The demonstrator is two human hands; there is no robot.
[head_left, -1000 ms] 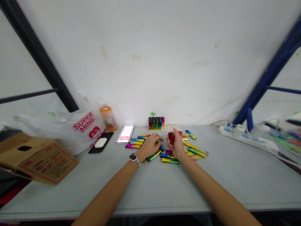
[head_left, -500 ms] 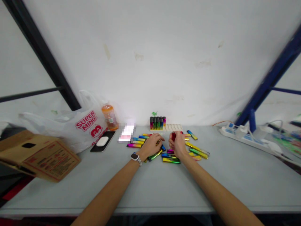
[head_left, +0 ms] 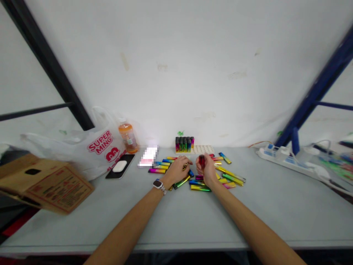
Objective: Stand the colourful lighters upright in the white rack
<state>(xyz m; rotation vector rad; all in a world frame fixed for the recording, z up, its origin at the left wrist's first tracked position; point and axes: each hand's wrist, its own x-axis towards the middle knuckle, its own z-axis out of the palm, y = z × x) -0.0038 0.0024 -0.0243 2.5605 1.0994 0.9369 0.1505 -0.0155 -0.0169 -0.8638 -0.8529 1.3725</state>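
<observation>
Your right hand [head_left: 207,170] holds a red lighter [head_left: 202,162] above the worktop [head_left: 176,217].
Your right grip is closed around it; your left hand [head_left: 178,170] bends low over colourful loose lighters [head_left: 231,177] (you cannot tell whether that grip is wide or narrow, as the palm is hidden). The loose lighters lie around both hands, and behind them upright lighters [head_left: 183,144] stand grouped at the left end of a pale tray [head_left: 203,149].

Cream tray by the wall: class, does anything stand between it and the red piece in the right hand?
Nothing visible stands between the red piece in the right hand and the right part of the cream tray. The upright pieces occupy the tray's left part, and loose pieces lie beside the hand.
</observation>
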